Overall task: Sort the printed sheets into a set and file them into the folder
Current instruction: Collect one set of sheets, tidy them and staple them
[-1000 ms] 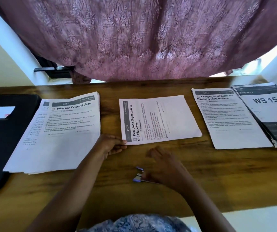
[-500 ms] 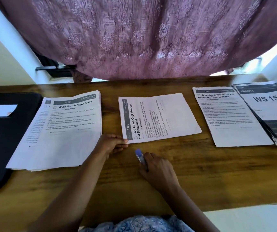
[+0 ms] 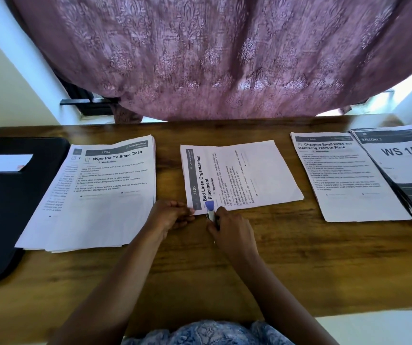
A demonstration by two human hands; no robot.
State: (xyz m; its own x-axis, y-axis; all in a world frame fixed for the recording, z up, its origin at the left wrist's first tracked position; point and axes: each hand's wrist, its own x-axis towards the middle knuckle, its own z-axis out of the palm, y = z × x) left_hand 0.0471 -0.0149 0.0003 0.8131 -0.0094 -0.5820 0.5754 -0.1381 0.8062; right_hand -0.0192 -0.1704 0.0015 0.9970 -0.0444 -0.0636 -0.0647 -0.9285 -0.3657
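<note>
Home room — wooden desk (image 3: 299, 257), patterned curtain (image 3: 212, 58)

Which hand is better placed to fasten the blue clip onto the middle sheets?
Right. The right hand grips the blue clip, its tip over the near corner of the Bed Linen sheets; the left hand is busy pinching that corner steady.

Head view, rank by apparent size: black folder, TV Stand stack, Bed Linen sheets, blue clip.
1. TV Stand stack and black folder: look close; the frame edge crops the folder, so they are left unranked.
2. Bed Linen sheets
3. blue clip
</note>
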